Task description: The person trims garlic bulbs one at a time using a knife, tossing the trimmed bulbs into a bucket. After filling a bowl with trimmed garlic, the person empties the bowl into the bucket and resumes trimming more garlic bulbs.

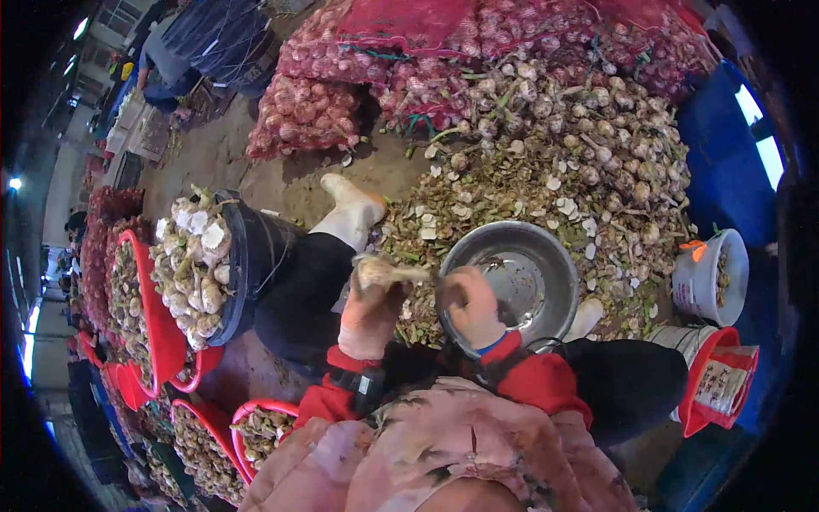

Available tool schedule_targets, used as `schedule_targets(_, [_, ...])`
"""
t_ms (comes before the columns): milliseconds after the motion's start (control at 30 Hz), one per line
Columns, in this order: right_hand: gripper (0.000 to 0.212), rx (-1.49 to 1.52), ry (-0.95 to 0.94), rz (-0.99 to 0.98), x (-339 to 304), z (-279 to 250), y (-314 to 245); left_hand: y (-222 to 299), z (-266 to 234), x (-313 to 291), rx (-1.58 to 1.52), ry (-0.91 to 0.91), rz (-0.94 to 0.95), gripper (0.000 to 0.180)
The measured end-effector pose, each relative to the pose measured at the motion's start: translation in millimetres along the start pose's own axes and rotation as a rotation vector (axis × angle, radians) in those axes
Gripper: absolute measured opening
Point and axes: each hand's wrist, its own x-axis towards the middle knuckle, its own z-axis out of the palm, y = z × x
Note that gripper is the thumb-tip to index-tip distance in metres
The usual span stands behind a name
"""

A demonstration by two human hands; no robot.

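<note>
My left hand (368, 317) grips a garlic bulb (375, 271), its pale stem pointing right toward my other hand. Just right of it, at the stem's end, is my right hand (472, 309), fingers curled and slightly blurred. Whatever those fingers hold, if anything, is hidden. A grey metal basin (559, 264) sits in front of me, partly behind my right hand, with a little water or scraps at its bottom. To my left a black bucket (249, 256) is heaped with trimmed garlic bulbs (198, 273).
Loose garlic with stems (614, 154) and cut scraps (426, 209) cover the floor ahead. Red mesh sacks of garlic (307, 111) are piled behind. Red baskets (158, 316) stand at left, a white bucket (695, 286) at right. A person (162, 64) bends at the far left.
</note>
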Motion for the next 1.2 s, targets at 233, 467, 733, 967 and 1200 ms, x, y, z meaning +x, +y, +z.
schedule_targets(233, [0.026,0.144,-0.13,-0.026,15.5,5.8,-17.8,-33.6,-7.1,2.0,-0.055,0.091,0.045,0.048])
schedule_targets(467, [0.036,-0.019,-0.291,0.733,-30.0,2.2,100.9,24.4,13.6,-16.4,-0.301,0.002,0.087,0.052])
schedule_targets(733, [0.033,0.213,-0.204,0.723,-21.4,-1.7,69.9,193.1,-94.7,-106.1,0.399,0.678,1.034,0.065])
schedule_targets(967, [0.036,0.067,-0.324,0.693,-33.6,-2.8,118.9,264.0,-302.3,-139.3,0.176,1.104,0.928,0.055])
schedule_targets(1200, [0.029,0.012,-0.302,0.685,-45.5,-1.6,88.8,273.4,-425.6,-114.3,0.78,1.121,0.635,0.057])
